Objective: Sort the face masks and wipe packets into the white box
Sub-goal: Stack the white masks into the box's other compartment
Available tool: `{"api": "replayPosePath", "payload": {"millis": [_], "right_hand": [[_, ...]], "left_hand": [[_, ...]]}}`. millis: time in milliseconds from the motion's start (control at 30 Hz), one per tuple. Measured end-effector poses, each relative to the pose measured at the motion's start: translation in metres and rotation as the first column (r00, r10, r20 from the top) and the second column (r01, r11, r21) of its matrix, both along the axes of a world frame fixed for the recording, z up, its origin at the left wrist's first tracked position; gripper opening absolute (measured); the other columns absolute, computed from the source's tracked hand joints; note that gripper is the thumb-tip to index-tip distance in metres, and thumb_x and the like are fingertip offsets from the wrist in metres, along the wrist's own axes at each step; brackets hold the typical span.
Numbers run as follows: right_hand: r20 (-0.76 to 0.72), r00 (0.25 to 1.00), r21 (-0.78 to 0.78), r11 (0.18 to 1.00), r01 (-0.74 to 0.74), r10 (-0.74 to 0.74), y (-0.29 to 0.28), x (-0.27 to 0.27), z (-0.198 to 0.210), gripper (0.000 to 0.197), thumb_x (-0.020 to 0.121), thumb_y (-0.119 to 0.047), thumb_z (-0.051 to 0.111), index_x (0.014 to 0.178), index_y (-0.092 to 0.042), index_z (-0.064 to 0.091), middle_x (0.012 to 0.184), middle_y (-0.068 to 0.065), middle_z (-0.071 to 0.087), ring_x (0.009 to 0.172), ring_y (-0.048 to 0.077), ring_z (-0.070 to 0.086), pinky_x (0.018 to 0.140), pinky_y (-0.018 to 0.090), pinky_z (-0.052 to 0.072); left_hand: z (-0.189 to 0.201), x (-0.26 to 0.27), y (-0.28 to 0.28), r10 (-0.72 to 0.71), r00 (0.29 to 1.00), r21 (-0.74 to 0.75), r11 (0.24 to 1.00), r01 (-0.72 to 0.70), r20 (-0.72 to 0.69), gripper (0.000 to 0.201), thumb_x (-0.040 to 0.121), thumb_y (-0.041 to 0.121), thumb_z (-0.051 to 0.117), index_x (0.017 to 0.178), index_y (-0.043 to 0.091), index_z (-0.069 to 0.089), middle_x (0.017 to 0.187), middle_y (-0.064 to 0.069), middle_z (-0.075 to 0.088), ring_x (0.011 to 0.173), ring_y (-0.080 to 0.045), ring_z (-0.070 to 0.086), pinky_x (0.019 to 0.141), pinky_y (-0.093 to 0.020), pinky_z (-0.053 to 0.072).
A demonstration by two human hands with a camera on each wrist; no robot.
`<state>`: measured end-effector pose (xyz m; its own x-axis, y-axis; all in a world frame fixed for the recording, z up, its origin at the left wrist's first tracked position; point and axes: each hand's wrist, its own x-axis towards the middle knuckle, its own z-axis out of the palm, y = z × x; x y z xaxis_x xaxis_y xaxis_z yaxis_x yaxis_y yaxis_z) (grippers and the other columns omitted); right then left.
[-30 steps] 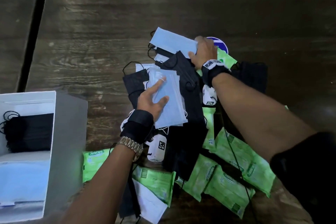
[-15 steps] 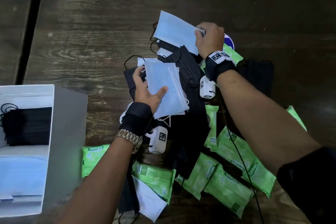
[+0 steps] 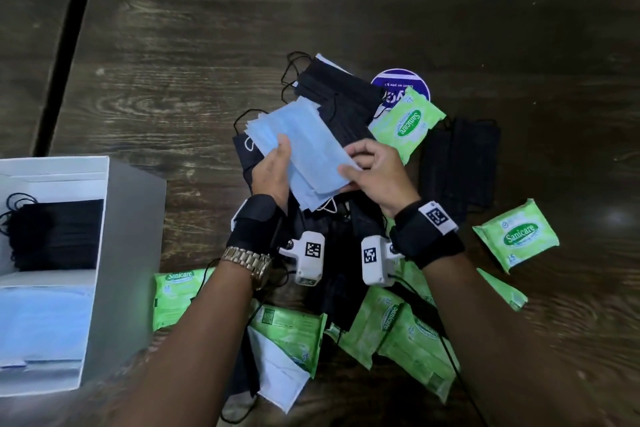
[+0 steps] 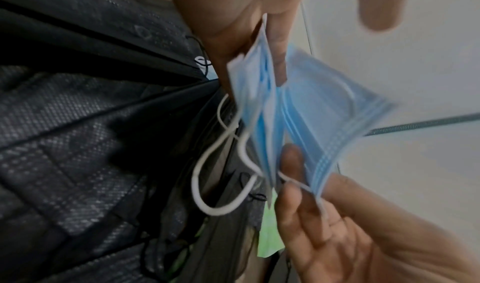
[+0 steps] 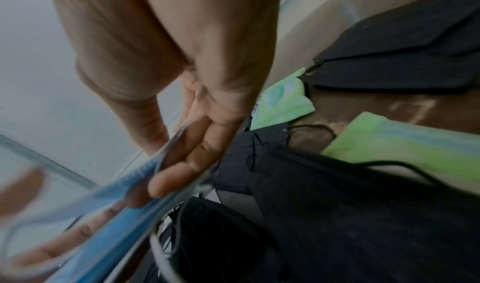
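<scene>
- Blue masks (image 3: 304,156) now sit as one fanned stack between both hands, held just above the pile; half a second ago the right hand (image 3: 375,173) was lifting a single blue mask at the far side of the heap, and it has since brought it onto the stack
- Left hand (image 3: 272,172) grasps the stack from its near left edge, thumb on top and fingers beneath; the left wrist view shows white ear loops (image 4: 221,164) dangling free below it
- Right hand pinches the stack's right edge, fingers curled round it
- White box (image 3: 104,253) stands well apart to the left, with black masks in its far compartment and blue ones in the nearer compartment, so the gathered stack probably belongs there
- Black masks (image 3: 341,97) remain heaped on the table (image 3: 207,28), and green wipe packets (image 3: 405,125) lie scattered around and under them
- Judging by this, the blue sort seems well along but unfinished, as another pale mask (image 3: 277,371) lies near the bottom of the pile; loose loops could snag on the way over
</scene>
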<state>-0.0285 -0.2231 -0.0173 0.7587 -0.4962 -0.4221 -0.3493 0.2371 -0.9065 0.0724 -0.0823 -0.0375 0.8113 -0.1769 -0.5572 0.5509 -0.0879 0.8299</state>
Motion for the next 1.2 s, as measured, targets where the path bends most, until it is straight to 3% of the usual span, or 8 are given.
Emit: {"api": "replayPosePath", "payload": {"millis": [167, 300, 467, 567, 633, 767, 1000, 1200], "right_hand": [[-0.097, 0.984, -0.075, 0.984, -0.159, 0.152, 0.011, -0.02, -0.002, 0.026, 0.08, -0.003, 0.079, 0.1, -0.002, 0.062, 0.084, 0.017, 0.073, 0.066, 0.024, 0.068, 0.054, 0.033, 0.058], [-0.171, 0.984, -0.36, 0.926, -0.117, 0.058, 0.013, -0.025, -0.003, 0.066, 0.063, -0.049, 0.089, 0.116, -0.019, 0.062, 0.103, -0.002, 0.07, 0.091, 0.01, 0.068, 0.08, 0.026, 0.056], [0.024, 0.988, -0.196, 0.97, -0.143, 0.151, 0.033, -0.025, 0.011, 0.036, 0.08, -0.011, 0.081, 0.113, -0.011, 0.065, 0.105, 0.002, 0.073, 0.094, 0.011, 0.071, 0.083, 0.03, 0.056], [0.067, 0.992, -0.369, 0.926, -0.077, 0.109, 0.05, -0.037, 0.011, 0.023, 0.084, -0.007, 0.075, 0.105, -0.013, 0.066, 0.095, -0.003, 0.072, 0.084, 0.003, 0.067, 0.079, 0.019, 0.052], [0.089, 0.991, -0.397, 0.916, -0.054, 0.097, 0.062, -0.05, 0.008, 0.023, 0.087, -0.009, 0.072, 0.109, -0.013, 0.066, 0.097, -0.004, 0.072, 0.086, 0.001, 0.066, 0.078, 0.015, 0.05], [0.044, 0.991, -0.411, 0.906, -0.099, 0.128, 0.081, -0.072, -0.011, 0.036, 0.085, -0.019, 0.075, 0.118, -0.019, 0.06, 0.108, -0.006, 0.069, 0.1, 0.008, 0.065, 0.088, 0.025, 0.052], [0.05, 0.988, -0.46, 0.882, -0.104, 0.143, 0.105, -0.074, -0.014, 0.036, 0.094, -0.015, 0.061, 0.128, -0.011, 0.051, 0.111, 0.003, 0.066, 0.1, 0.015, 0.065, 0.089, 0.03, 0.053], [0.173, 0.98, -0.476, 0.88, -0.001, 0.095, 0.099, -0.083, -0.007, 0.022, 0.083, 0.003, 0.062, 0.101, -0.009, 0.056, 0.093, -0.002, 0.063, 0.09, 0.014, 0.063, 0.08, 0.03, 0.05]], "left_hand": [[0.004, -0.018, 0.012, -0.167, 0.959, 0.076, 0.985, 0.153, 0.231, 0.023, 0.089, 0.032, 0.065, 0.089, 0.009, 0.058, 0.073, -0.005, 0.058, 0.06, -0.02, 0.052, 0.061, -0.035, 0.047], [0.007, -0.026, 0.025, -0.236, 0.915, 0.076, 0.972, 0.223, 0.326, 0.035, 0.088, 0.027, 0.06, 0.12, 0.026, 0.047, 0.117, -0.005, 0.064, 0.105, -0.026, 0.064, 0.09, -0.055, 0.052], [0.029, -0.041, 0.039, -0.443, 0.74, 0.128, 0.887, 0.443, 0.507, 0.085, 0.09, 0.007, 0.06, 0.153, 0.02, 0.004, 0.151, 0.008, 0.035, 0.132, -0.003, 0.044, 0.109, -0.033, 0.04], [0.033, -0.056, 0.044, -0.45, 0.678, 0.242, 0.891, 0.383, 0.581, 0.051, 0.089, 0.001, 0.058, 0.136, -0.006, 0.04, 0.124, 0.002, 0.053, 0.117, -0.001, 0.054, 0.092, -0.002, 0.034], [0.031, -0.067, 0.052, -0.485, 0.662, 0.409, 0.868, 0.283, 0.572, 0.038, 0.086, 0.019, 0.061, 0.12, 0.001, 0.058, 0.105, -0.002, 0.062, 0.1, -0.02, 0.062, 0.081, -0.008, 0.039], [0.014, -0.083, 0.062, -0.479, 0.749, 0.408, 0.862, 0.302, 0.458, 0.037, 0.082, 0.018, 0.06, 0.118, 0.01, 0.053, 0.104, -0.004, 0.064, 0.095, -0.022, 0.061, 0.086, -0.027, 0.05], [0.012, -0.1, 0.062, -0.321, 0.902, 0.201, 0.942, 0.27, 0.29, 0.028, 0.087, 0.007, 0.062, 0.114, 0.001, 0.058, 0.094, -0.002, 0.066, 0.079, -0.008, 0.063, 0.072, -0.015, 0.053], [0.043, -0.097, 0.079, -0.257, 0.764, 0.004, 0.949, 0.316, 0.593, 0.038, 0.073, -0.01, 0.06, 0.104, 0.01, 0.052, 0.095, -0.005, 0.063, 0.089, -0.012, 0.061, 0.08, -0.026, 0.051]]}}
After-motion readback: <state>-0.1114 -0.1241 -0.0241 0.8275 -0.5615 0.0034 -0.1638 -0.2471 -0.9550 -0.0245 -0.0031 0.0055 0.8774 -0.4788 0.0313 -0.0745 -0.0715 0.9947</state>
